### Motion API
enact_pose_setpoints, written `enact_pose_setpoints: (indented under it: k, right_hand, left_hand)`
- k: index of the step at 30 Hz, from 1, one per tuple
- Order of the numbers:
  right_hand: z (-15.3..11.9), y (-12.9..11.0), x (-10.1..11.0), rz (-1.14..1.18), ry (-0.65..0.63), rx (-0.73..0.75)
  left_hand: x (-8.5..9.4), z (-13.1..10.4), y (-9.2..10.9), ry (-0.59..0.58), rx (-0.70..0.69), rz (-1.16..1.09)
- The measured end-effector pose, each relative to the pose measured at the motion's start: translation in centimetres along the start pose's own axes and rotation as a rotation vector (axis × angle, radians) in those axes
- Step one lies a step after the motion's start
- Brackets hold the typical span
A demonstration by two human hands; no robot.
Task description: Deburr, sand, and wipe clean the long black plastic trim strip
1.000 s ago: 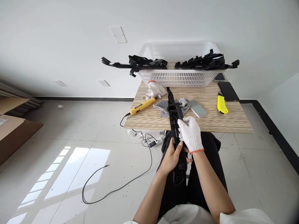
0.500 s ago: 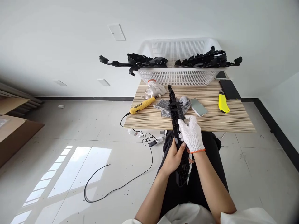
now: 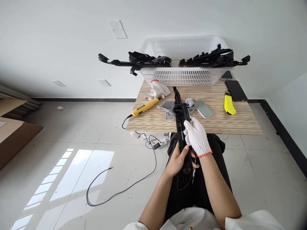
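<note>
bare left hand [image 3: 177, 160] is clamped round the near end of the long black part [image 3: 181, 127] over the lap, gloved right hand [image 3: 197, 138] closed on its middle, far tip resting on the surface [image 3: 230, 123], so I'd keep it propped there and work slow

Right hand [image 3: 197, 138] wears a white knit glove (orange cuff); left hand [image 3: 177, 160] bare

1 head camera, high, faces forward-down over lap toward table [image 3: 216, 124], near.
</note>
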State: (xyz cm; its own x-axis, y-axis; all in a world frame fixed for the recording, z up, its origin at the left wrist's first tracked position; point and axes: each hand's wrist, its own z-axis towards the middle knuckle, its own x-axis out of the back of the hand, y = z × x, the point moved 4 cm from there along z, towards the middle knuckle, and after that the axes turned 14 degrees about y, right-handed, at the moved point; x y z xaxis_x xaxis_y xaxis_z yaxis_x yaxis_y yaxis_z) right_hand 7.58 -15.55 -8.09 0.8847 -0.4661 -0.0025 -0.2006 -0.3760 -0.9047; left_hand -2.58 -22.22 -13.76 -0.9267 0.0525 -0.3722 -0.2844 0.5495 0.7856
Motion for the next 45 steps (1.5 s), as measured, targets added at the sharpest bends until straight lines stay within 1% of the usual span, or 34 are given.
enact_pose_setpoints:
  k: [2,4,8,11,13,16,19,22,25,28,30,36,38,42,45]
  right_hand:
    - [-0.1,-0.1,-0.1,-0.009,-0.003,-0.028]
    - [-0.2,-0.3,-0.2,-0.057,0.002,-0.017]
    - [-0.9,-0.9,0.2,-0.096,0.014,0.083]
    - [-2.4,-1.0,1.8,-0.127,0.01,0.155]
    - [-3.8,-0.3,3.3,-0.163,-0.004,0.149]
    - [-6.1,1.4,5.6,-0.196,-0.021,0.065]
    - [-7.7,2.9,6.9,-0.191,-0.007,-0.016]
    - [-8.4,3.5,7.2,-0.163,0.04,-0.042]
    - [-8.5,3.4,7.2,-0.181,0.081,-0.042]
    - [-8.8,3.5,7.1,-0.229,0.082,-0.057]
    - [-9.1,3.7,6.9,-0.249,0.076,-0.077]
    - [-9.3,4.2,6.4,-0.264,0.104,-0.096]
    - [-9.2,4.4,6.2,-0.28,0.086,-0.096]
    - [-9.2,4.3,6.2,-0.294,0.055,-0.052]
    - [-9.3,4.3,6.3,-0.295,0.054,-0.053]
  left_hand:
    - [0.3,0.1,-0.1,-0.002,0.004,-0.016]
    - [0.7,0.2,-0.1,-0.022,0.003,-0.017]
    - [1.1,0.1,0.3,-0.132,-0.002,-0.085]
    - [1.1,0.3,0.2,-0.19,0.032,-0.188]
    - [1.0,0.7,-0.1,-0.191,0.068,-0.255]
    - [0.9,1.6,-0.3,-0.139,0.068,-0.31]
    - [0.7,2.1,-0.4,-0.056,0.056,-0.264]
    - [0.3,1.8,-0.2,0.032,0.051,-0.17]
    - [-0.1,0.9,0.4,0.136,0.016,-0.071]
    - [-0.1,0.4,0.7,0.234,-0.012,0.037]
    - [-0.1,0.5,0.5,0.276,-0.021,0.092]
    - [-0.1,0.8,0.1,0.26,-0.027,0.14]
    - [0.0,0.8,0.1,0.273,-0.034,0.136]
    - [0.2,1.0,-0.2,0.292,-0.036,0.122]
    - [0.1,1.1,-0.5,0.267,-0.017,0.106]
